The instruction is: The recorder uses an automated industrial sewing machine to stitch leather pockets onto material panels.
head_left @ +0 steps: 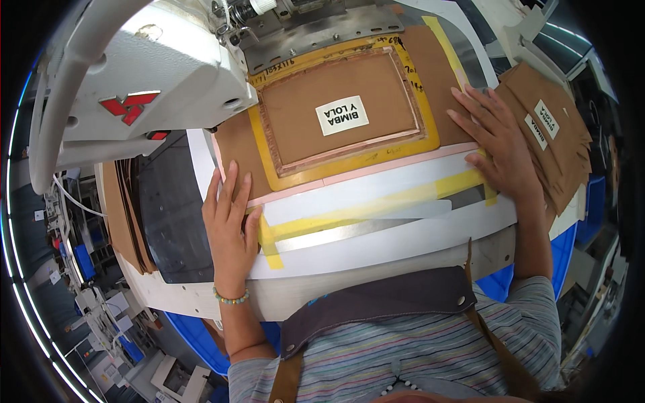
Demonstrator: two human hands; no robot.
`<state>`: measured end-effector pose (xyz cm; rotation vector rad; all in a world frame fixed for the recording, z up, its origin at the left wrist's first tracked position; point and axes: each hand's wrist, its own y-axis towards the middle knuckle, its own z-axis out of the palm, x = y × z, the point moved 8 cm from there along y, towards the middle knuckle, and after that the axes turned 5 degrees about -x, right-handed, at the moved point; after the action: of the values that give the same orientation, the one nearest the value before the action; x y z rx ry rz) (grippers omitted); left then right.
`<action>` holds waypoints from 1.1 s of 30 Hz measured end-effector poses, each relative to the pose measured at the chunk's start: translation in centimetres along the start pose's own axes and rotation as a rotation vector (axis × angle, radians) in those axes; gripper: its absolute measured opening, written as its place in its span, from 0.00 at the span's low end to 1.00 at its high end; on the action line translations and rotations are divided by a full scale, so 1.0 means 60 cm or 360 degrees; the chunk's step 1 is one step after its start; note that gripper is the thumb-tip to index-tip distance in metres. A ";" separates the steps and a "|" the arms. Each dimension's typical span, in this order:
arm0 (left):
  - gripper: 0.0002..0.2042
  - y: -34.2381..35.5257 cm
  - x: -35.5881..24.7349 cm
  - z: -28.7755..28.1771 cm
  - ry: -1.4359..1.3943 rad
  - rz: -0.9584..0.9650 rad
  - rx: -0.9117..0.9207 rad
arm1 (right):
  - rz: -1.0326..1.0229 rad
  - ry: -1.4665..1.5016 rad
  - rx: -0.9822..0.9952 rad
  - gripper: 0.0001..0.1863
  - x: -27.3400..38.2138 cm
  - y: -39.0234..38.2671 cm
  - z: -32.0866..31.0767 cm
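Note:
A brown flat panel (451,80) lies on the work surface under a yellow rectangular frame (430,111). Within the frame's opening a white printed label (343,115) sits on brown material. My left hand (230,232) rests with straight, parted fingers at the panel's near left corner, fingertips on or beside its edge. On the other side my right hand (497,138) is spread flat, its fingertips on the panel's right part and its thumb by the near edge. Neither hand holds anything. A pink strip (369,172) runs along the panel's near edge, above white sheeting with yellow tape (363,211).
A white sewing machine head (181,60) overhangs the left side, and a metal bar (329,41) spans the frame's far edge. Brown labelled pieces (547,134) are stacked at right. More brown sheets (124,215) stand at left beside a dark plate (175,215).

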<state>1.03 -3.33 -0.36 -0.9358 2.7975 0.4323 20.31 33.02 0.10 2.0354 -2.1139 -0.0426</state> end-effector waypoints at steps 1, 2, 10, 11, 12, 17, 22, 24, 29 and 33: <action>0.26 0.000 0.000 0.001 0.0006 0.0003 -0.0004 | -0.0006 0.0003 0.0006 0.36 -0.001 -0.001 0.002; 0.26 0.001 0.003 0.002 0.0005 -0.0007 -0.0001 | -0.0002 0.0003 -0.0032 0.37 -0.003 -0.001 0.001; 0.29 0.007 0.000 -0.002 0.0055 -0.0001 0.0027 | -0.0045 -0.0073 -0.0024 0.40 0.001 0.005 0.006; 0.29 0.005 0.003 0.000 0.0053 -0.0010 0.0025 | -0.0028 -0.0069 -0.0016 0.39 0.002 0.005 0.007; 0.30 0.003 0.005 0.001 0.0052 -0.0013 0.0029 | -0.0008 -0.0064 -0.0013 0.39 0.001 0.005 0.007; 0.31 0.003 0.005 0.000 0.0045 0.0003 0.0026 | 0.0006 -0.0067 -0.0009 0.39 0.003 0.006 0.006; 0.29 0.000 0.005 0.002 0.0107 0.0048 0.0015 | 0.0013 -0.0071 -0.0006 0.40 0.002 0.006 0.004; 0.29 0.001 0.003 0.002 0.0111 0.0047 0.0018 | 0.0015 -0.0081 0.0009 0.39 0.002 0.006 0.005; 0.29 0.001 0.002 0.003 0.0132 0.0039 0.0014 | -0.0001 -0.0094 0.0000 0.38 0.004 0.008 0.006; 0.30 0.002 0.003 0.004 0.0128 0.0037 0.0017 | -0.0026 -0.0110 -0.0015 0.37 0.003 0.009 0.006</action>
<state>0.84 -3.28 -0.58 -0.9395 2.8822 0.3906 19.70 32.85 -0.15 2.0749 -2.1331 -0.1267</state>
